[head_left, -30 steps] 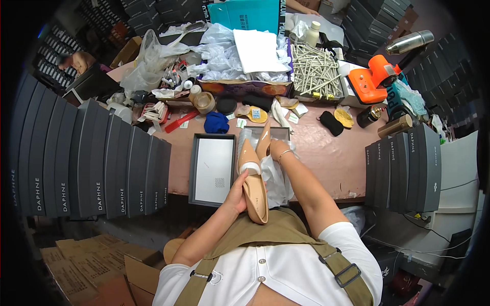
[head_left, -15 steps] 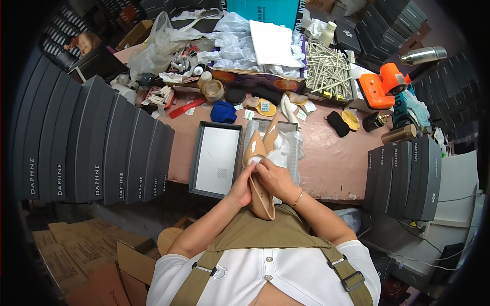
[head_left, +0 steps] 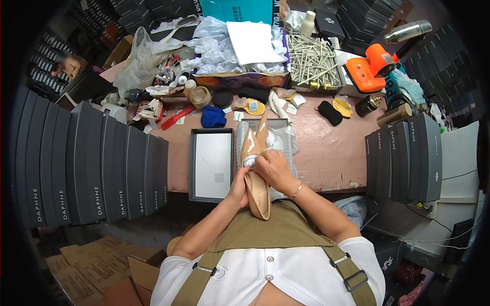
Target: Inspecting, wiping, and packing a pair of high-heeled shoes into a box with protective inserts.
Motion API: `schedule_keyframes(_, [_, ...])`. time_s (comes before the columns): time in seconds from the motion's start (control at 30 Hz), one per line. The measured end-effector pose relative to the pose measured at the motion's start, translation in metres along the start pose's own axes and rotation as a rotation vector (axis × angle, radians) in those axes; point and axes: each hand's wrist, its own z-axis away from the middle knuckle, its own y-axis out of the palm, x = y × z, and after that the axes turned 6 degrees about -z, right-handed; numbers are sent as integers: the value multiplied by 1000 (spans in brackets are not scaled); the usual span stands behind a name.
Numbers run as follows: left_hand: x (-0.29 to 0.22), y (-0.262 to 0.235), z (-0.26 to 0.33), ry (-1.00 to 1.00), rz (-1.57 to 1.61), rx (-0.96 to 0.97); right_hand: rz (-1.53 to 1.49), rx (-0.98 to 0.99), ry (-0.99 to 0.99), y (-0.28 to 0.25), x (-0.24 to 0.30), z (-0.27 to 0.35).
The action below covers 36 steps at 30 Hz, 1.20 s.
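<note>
A tan pointed-toe shoe (head_left: pixel 260 199) rests in my hands above my lap, toe pointing away and heel toward me. Its toe has a glossy shine. My left hand (head_left: pixel 238 190) grips the shoe's left side. White paper (head_left: pixel 249 161) shows in the shoe's opening. There my right hand (head_left: pixel 275 170) has its fingers bunched against the paper, the fingertips partly hidden. Just beyond lies a second tan shoe (head_left: pixel 262 127) in an open box with bubble wrap (head_left: pixel 244 131) and white tissue (head_left: pixel 279 142).
Left of it lies a dark box lid (head_left: pixel 213 158) with a white inside. Grey shoeboxes stand at the left (head_left: pixel 87 158) and right (head_left: pixel 426 153). Farther back are a blue cloth (head_left: pixel 213 117), a red-handled brush (head_left: pixel 176 118), a tray of sticks (head_left: pixel 314 58) and an orange tool (head_left: pixel 367 71).
My right hand has lifted slightly from the shoe's opening, and more white paper shows there. My left hand still grips the shoe. The whole view has shifted a little.
</note>
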Motion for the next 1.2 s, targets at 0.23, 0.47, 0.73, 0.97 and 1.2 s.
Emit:
schedule_keyframes(0.23, [-1, 7, 5, 14, -160, 3, -505, -130, 362, 21, -15, -12])
schedule_keyframes(0.47, [-50, -11, 17, 43, -41, 8, -516, -92, 238, -20, -5, -23])
schedule_keyframes(0.73, [-60, -32, 6, 785, -1675, -420, -539, 430, 228, 31, -15, 62])
schedule_keyframes(0.97, [0, -20, 17, 424, -2171, 418, -458, 46, 555, 18, -66, 39])
schedule_keyframes(1.2, [21, -28, -9, 291, -2194, 480, -285, -48, 403, 51, -41, -10])
